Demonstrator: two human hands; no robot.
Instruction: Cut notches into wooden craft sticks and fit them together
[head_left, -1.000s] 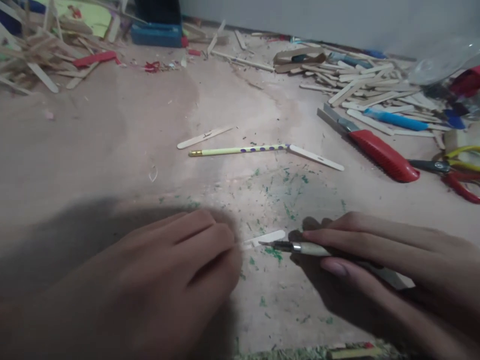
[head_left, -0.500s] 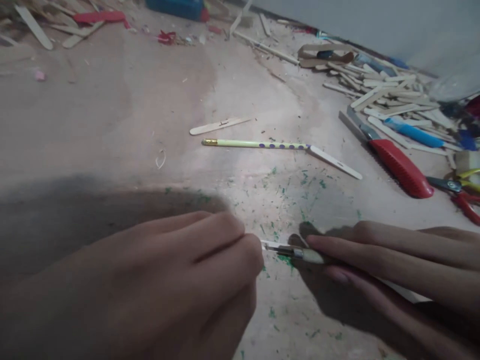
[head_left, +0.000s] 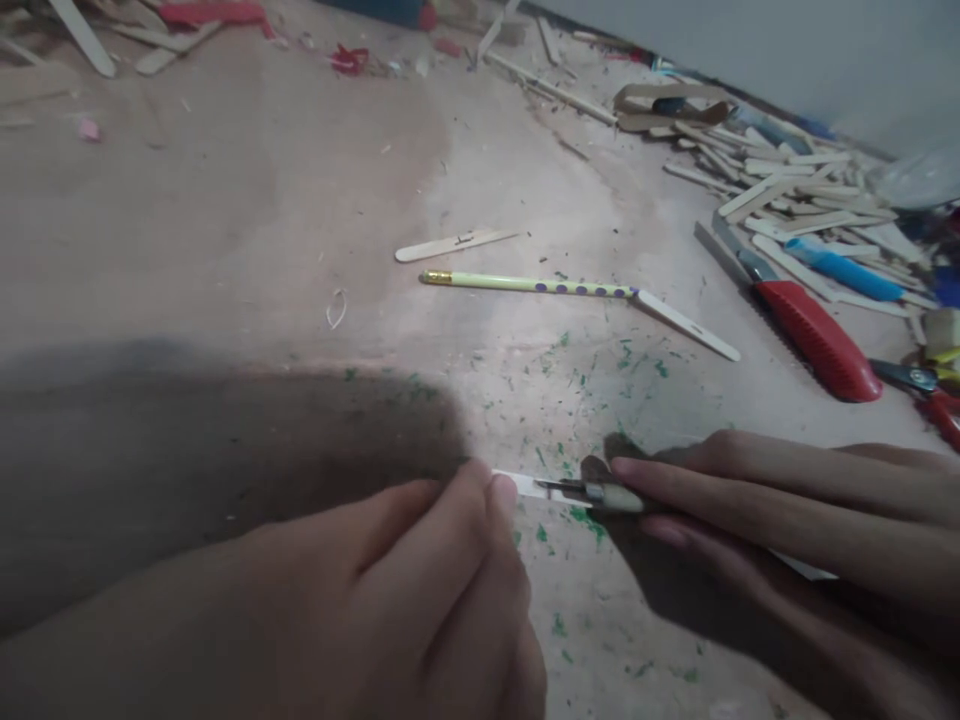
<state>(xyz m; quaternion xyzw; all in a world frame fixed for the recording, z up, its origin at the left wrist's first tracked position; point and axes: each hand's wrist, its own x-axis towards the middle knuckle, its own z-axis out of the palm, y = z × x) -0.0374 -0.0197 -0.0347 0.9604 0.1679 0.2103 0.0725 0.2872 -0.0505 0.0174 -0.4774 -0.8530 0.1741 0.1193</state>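
My left hand [head_left: 420,590] pinches a pale wooden craft stick [head_left: 527,484] between thumb and fingers, low over the table. My right hand [head_left: 787,530] is closed on a slim carving knife [head_left: 621,498] with a light handle and metal collar. Its dark tip lies over the stick, near a thin mark across it. Beyond both hands lies a pale yellow pencil [head_left: 499,284] with purple dots. Its right end meets a second craft stick [head_left: 686,325], and a third craft stick [head_left: 442,246] with a dark mark lies behind it.
Green shavings [head_left: 581,522] dot the table [head_left: 262,240] around the hands. To the right lie a red utility knife [head_left: 817,340] with its blade out and scissors [head_left: 911,376]. A pile of craft sticks [head_left: 810,190] stands behind them, with a blue marker [head_left: 844,268] on it.
My left hand has turned and drawn back a little, baring more of the craft stick. The knife's tip now lies over the stick. The whole view has shifted slightly.
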